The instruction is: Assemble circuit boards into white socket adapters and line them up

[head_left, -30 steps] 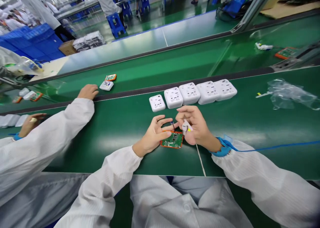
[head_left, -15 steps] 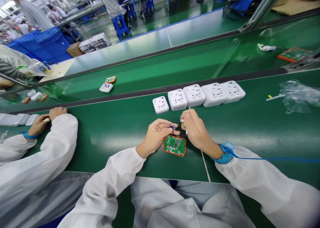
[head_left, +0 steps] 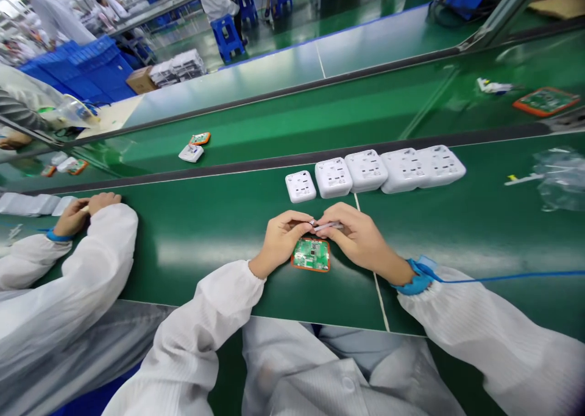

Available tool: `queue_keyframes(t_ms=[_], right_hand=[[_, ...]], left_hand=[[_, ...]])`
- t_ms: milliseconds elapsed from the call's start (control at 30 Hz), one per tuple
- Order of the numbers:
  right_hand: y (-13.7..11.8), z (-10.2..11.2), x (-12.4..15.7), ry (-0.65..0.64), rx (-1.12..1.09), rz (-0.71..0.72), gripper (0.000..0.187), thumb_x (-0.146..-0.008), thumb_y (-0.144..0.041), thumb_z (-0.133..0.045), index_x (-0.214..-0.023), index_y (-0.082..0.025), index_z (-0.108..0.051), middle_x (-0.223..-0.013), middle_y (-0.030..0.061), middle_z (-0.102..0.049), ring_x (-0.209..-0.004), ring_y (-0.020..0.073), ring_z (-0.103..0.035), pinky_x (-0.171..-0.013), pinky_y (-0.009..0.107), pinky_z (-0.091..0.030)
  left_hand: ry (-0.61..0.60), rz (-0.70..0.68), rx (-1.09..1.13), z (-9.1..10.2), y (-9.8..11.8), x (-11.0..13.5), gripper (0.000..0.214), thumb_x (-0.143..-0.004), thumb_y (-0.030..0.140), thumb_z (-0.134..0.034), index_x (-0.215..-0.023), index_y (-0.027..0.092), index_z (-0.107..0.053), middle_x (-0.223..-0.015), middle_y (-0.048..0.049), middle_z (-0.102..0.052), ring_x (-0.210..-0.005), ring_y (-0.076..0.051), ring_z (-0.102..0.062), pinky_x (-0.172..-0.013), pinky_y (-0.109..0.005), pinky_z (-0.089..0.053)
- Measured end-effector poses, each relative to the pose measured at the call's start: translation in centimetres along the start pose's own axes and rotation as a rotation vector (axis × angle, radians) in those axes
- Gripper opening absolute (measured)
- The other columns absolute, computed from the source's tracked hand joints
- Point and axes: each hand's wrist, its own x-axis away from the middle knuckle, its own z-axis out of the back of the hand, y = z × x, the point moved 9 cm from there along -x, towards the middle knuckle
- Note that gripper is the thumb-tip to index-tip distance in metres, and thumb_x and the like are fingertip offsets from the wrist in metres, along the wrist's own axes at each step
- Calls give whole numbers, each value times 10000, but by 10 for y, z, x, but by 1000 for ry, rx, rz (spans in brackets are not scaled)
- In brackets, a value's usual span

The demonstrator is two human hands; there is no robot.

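Observation:
A green circuit board in an orange frame [head_left: 311, 255] lies on the green belt right in front of me. My left hand [head_left: 280, 239] curls over its left edge, fingertips pinched on a small part at the board's top. My right hand [head_left: 359, 238] meets it from the right, fingers closed on a thin pale stick-like piece [head_left: 327, 226] held level above the board. A blue wrist strap [head_left: 415, 276] with a blue cord sits on my right wrist.
Several white socket housings [head_left: 375, 170] stand in a row just beyond my hands. Another person's sleeves and hands [head_left: 82, 215] work at the left. A white part and a framed board [head_left: 195, 147] lie on the far belt. Clear plastic bags [head_left: 560, 181] lie at the right.
My hands have closed together over the board's top edge. The thin piece in my right hand has turned from upright to level. The person at the left has drawn both hands together.

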Motion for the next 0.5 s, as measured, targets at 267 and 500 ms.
queue_keyframes(t_ms=[267, 500], right_hand=[[-1, 1, -1, 49, 88, 22, 106, -999, -212, -589, -942, -212, -679, -936, 57, -641, -863, 207, -618, -733, 343, -510], [-1, 1, -1, 59, 114, -3, 130, -1003, -217, -556, -925, -208, -659, -936, 62, -627, -862, 211, -604, -731, 343, -502]], left_hand=[[-57, 11, -37, -4, -6, -1, 258, -804, 447, -825, -873, 205, -770, -836, -45, -729, -695, -157, -686, -682, -291, -571], [-98, 47, -75, -6, -9, 1, 253, -838, 425, -788, -914, 190, -732, -789, -47, -724, -707, -167, -684, -687, -290, -558]])
